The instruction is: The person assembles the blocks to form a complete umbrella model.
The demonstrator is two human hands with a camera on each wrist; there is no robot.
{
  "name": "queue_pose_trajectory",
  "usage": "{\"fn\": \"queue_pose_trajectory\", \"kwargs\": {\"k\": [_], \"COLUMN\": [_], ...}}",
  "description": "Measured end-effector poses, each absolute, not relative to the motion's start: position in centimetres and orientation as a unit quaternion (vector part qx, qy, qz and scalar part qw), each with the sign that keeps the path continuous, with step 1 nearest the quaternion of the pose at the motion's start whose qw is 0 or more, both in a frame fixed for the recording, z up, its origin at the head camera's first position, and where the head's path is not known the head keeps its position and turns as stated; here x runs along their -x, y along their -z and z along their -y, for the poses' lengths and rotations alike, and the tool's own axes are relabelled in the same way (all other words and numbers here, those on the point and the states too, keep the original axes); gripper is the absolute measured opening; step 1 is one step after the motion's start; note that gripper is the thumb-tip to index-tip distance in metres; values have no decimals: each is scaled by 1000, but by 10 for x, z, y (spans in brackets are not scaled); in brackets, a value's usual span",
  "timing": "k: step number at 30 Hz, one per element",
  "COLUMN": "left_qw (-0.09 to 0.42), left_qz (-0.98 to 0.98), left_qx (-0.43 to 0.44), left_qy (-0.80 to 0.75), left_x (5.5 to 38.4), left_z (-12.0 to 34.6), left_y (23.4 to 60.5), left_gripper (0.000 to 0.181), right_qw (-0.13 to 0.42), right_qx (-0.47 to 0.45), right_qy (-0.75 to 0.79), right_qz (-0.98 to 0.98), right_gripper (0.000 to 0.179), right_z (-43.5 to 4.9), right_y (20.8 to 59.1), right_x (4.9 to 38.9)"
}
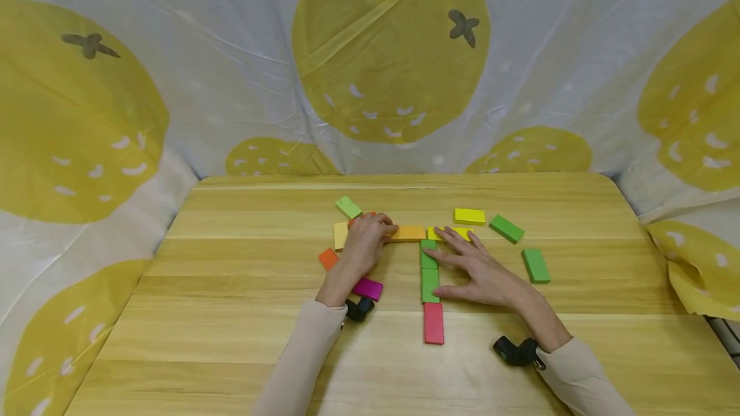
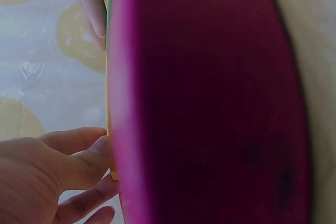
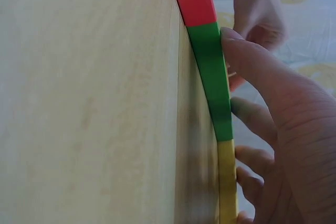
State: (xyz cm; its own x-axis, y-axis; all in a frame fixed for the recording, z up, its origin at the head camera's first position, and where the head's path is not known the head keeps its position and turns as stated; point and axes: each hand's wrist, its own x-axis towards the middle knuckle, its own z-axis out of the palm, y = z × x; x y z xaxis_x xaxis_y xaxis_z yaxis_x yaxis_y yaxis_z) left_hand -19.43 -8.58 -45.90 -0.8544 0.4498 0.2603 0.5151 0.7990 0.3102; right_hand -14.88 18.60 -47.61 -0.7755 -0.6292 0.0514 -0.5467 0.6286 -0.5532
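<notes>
In the head view, flat colored blocks form a T on the wooden table. My left hand (image 1: pixel 361 246) pinches the left end of an orange block (image 1: pixel 410 234) in the crossbar. To its right, a yellow block (image 1: pixel 466 233) lies partly under the spread fingers of my right hand (image 1: pixel 476 271). That hand's fingers and thumb also touch the stem's upper green block (image 1: pixel 428 246) and lower green block (image 1: pixel 429 282). A red block (image 1: pixel 433 323) ends the stem nearest me. In the left wrist view, a purple block (image 2: pixel 210 98) hides much of the scene.
Around my left hand lie a light green block (image 1: pixel 349 207), a pale yellow block (image 1: pixel 340 236) and orange-red blocks, one partly hidden. Another yellow block (image 1: pixel 469 216) and two green blocks, one at the far right (image 1: pixel 536 266), lie beyond my right hand. A patterned cloth (image 1: pixel 243 82) hangs behind the table.
</notes>
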Motion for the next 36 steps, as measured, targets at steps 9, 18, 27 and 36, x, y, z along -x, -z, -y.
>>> {"fn": "queue_pose_trajectory", "kwargs": {"k": [9,18,27,36], "left_qw": [71,66,37,-41], "left_qz": [945,945,939,922], "left_qx": [255,251,269,318], "left_qy": [194,200,212,219], "left_x": [197,196,194,191], "left_z": [83,82,85,84], "left_y": [460,460,459,456], "left_gripper": [24,28,29,37], "right_qw": [75,78,86,105], "right_qx": [326,325,323,326], "right_qy": [284,285,282,274], "right_qz": [-899,-898,-899,-899], "right_gripper": [74,74,85,107], "right_z": [-185,-185,-186,-185], "right_y": [477,475,476,475], "right_x": [150,149,148,148]}}
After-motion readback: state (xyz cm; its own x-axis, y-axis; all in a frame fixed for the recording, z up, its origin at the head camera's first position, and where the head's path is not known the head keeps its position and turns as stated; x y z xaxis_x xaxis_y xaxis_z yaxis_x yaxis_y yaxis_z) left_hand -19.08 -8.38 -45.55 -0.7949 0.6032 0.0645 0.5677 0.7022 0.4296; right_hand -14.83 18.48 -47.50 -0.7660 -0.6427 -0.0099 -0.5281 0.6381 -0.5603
